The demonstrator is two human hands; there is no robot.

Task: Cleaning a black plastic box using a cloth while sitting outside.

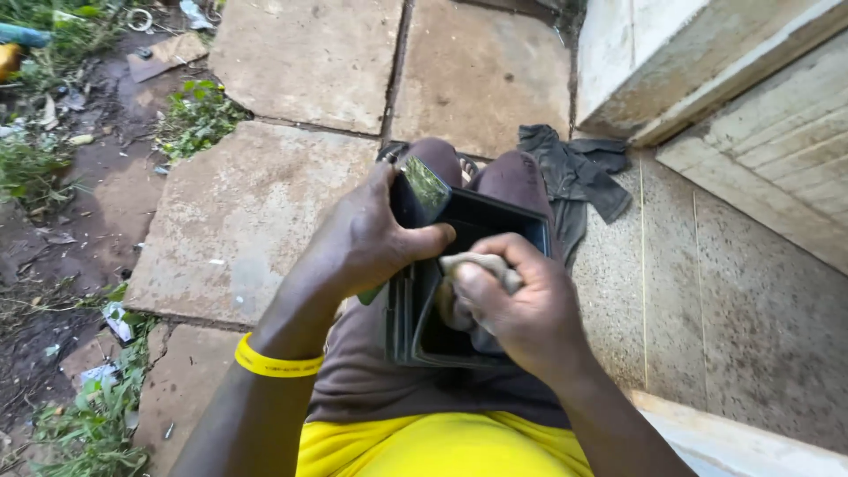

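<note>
The tray, a dark, square, shallow plastic thing with a raised rim, rests on the person's lap, tilted so its hollow faces up toward the head camera; it looks like one of a nested stack, since ribbed edges show along its left side. The left hand clamps the tray's upper left corner, thumb hooked over the rim onto the inside and the fingers wrapped behind, a firm closed hold that seems meant to steady the tray against pressure from the other hand. A yellow band sits on that wrist, below and left of the tray. The right hand lies inside the tray's hollow, its fingers curled tight around a small pale rag and pressing it against the tray's floor near the middle, so the rag is pinched between fingertips and plastic. Beyond the tray's top edge the knees in dark trousers show, and just right of them a dark cloth lies crumpled on the speckled floor. Left of the tray are worn paving slabs, then mud and weeds. Below the tray a yellow garment covers the person's middle.
</note>
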